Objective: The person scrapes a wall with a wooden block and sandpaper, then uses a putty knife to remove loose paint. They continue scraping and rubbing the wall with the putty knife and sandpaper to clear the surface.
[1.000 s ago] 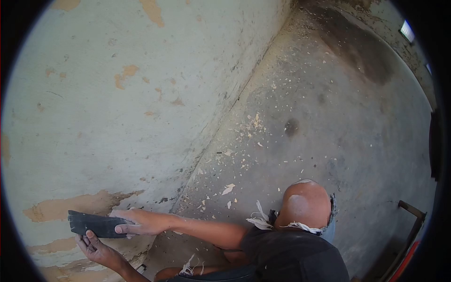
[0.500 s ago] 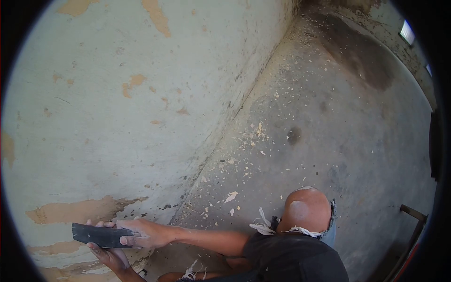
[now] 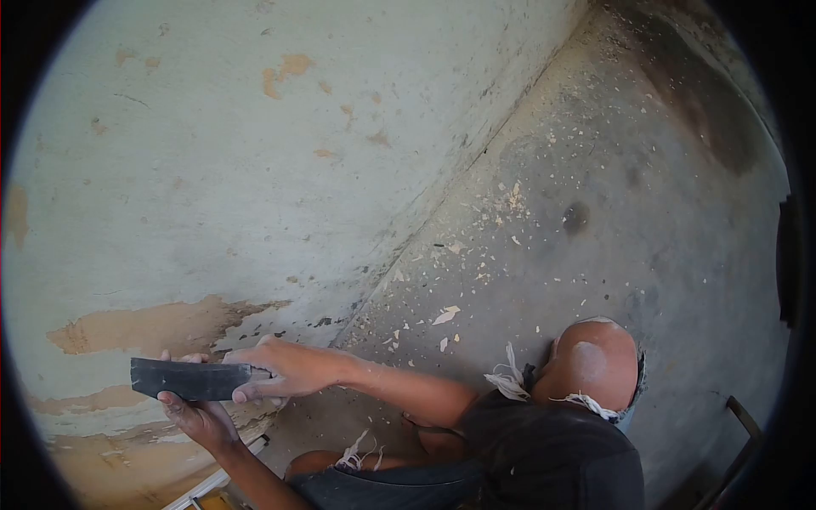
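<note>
A long, dark, slightly curved block [image 3: 183, 379] lies across both hands at the lower left, in front of the wall. My right hand [image 3: 285, 371] grips the block's right end, with the thumb on its near face. From below, my left hand [image 3: 202, 422] supports the block's left part; its thumb rests at the lower edge and fingertips show beyond the upper edge. Pale dust coats the fingers of both hands.
The pale green wall [image 3: 195, 212] has peeled, tan patches. Paint flakes [image 3: 446, 315] litter the grey concrete floor [image 3: 680, 280]. My bent knee [image 3: 595, 361] is at the lower right. A silver-and-yellow object [image 3: 208, 486] stands at the bottom left, and a dark bar [image 3: 745, 418] at the right.
The view has shifted, so wall and floor marks sit higher and further right. Both hands and the block appear higher in view, with the block still held. More of the silver-and-yellow object shows.
</note>
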Tool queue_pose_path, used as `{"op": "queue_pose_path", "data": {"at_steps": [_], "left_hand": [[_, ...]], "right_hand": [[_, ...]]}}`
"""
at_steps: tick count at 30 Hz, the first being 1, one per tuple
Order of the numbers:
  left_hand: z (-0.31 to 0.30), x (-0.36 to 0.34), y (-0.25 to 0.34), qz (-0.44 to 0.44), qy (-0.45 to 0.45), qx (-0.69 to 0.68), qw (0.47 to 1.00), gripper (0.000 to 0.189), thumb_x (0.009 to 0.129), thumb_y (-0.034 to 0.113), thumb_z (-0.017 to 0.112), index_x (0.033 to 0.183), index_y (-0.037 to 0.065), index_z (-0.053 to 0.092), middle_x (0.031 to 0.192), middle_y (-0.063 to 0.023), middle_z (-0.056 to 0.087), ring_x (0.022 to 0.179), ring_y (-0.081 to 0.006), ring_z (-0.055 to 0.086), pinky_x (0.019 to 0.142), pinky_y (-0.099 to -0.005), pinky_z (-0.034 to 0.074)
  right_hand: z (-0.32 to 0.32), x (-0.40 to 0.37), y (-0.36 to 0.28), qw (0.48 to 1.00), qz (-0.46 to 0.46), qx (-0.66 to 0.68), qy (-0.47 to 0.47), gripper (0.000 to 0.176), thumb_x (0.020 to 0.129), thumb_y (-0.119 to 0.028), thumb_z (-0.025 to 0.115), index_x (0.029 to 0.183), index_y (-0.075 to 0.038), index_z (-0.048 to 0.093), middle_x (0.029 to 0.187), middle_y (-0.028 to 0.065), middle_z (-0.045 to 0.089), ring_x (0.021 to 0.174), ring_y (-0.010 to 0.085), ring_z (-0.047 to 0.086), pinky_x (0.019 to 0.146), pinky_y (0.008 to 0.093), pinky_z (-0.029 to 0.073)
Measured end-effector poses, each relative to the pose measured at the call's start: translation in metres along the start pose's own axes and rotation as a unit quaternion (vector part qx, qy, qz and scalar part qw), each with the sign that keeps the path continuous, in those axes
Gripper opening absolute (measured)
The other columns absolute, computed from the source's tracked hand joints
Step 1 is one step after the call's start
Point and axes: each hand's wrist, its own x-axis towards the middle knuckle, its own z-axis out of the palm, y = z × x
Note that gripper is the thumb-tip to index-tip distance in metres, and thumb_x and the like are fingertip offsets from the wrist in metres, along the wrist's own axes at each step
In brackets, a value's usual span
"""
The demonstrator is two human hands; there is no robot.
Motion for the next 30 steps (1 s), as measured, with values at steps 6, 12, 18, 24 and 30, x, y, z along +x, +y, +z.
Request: {"op": "queue_pose_path", "data": {"at_steps": [6, 12, 18, 24, 30], "left_hand": [[0.027, -0.002, 0.007, 0.018, 0.016, 0.127, 0.992, 0.068, 0.100, 0.055, 0.038, 0.136, -0.003, 0.044, 0.109, -0.0168, 0.062, 0.103, -0.0247, 0.060, 0.099, -0.0386, 0.044], [0.020, -0.002, 0.004, -0.006, 0.082, 0.050, 0.995, 0.062, 0.098, 0.051, 0.048, 0.120, -0.006, 0.052, 0.097, -0.0170, 0.064, 0.096, -0.0240, 0.063, 0.094, -0.0383, 0.049], [-0.015, 0.002, 0.017, 0.008, -0.021, 0.322, 0.947, 0.041, 0.098, 0.035, 0.059, 0.079, -0.001, 0.055, 0.072, -0.0020, 0.052, 0.067, -0.0103, 0.044, 0.060, -0.0281, 0.037], [0.024, -0.007, 0.012, -0.062, -0.179, 0.374, 0.908, 0.022, 0.083, 0.015, 0.070, 0.082, -0.006, 0.065, 0.066, -0.0124, 0.058, 0.060, -0.0231, 0.052, 0.061, -0.0363, 0.042], [0.028, 0.001, -0.003, -0.036, -0.258, 0.459, 0.849, 0.022, 0.078, 0.017, 0.074, 0.085, -0.003, 0.069, 0.069, -0.0154, 0.056, 0.064, -0.0283, 0.054, 0.061, -0.0373, 0.042]], "right_hand": [[-0.003, 0.004, 0.004, 0.986, -0.099, -0.094, 0.098, 0.044, 0.094, -0.039, 0.061, 0.116, -0.002, 0.057, 0.078, 0.0182, 0.064, 0.069, 0.0297, 0.065, 0.065, 0.0388, 0.049], [0.006, -0.003, 0.005, 0.994, -0.033, -0.076, 0.069, 0.049, 0.096, -0.042, 0.058, 0.120, 0.000, 0.053, 0.086, 0.0202, 0.064, 0.080, 0.0310, 0.064, 0.069, 0.0383, 0.049], [0.053, -0.021, 0.028, 0.988, 0.080, 0.122, 0.054, 0.054, 0.096, -0.040, 0.059, 0.129, 0.001, 0.049, 0.084, 0.0113, 0.065, 0.071, 0.0167, 0.065, 0.058, 0.0290, 0.053], [0.076, -0.041, 0.068, 0.967, 0.071, 0.195, 0.149, 0.044, 0.096, -0.029, 0.063, 0.125, 0.002, 0.050, 0.091, 0.0087, 0.064, 0.074, 0.0127, 0.063, 0.057, 0.0275, 0.055], [0.093, -0.059, 0.100, 0.912, 0.065, 0.323, 0.244, 0.046, 0.099, -0.020, 0.058, 0.137, -0.002, 0.040, 0.112, 0.0074, 0.059, 0.094, 0.0126, 0.060, 0.065, 0.0275, 0.057]]}}
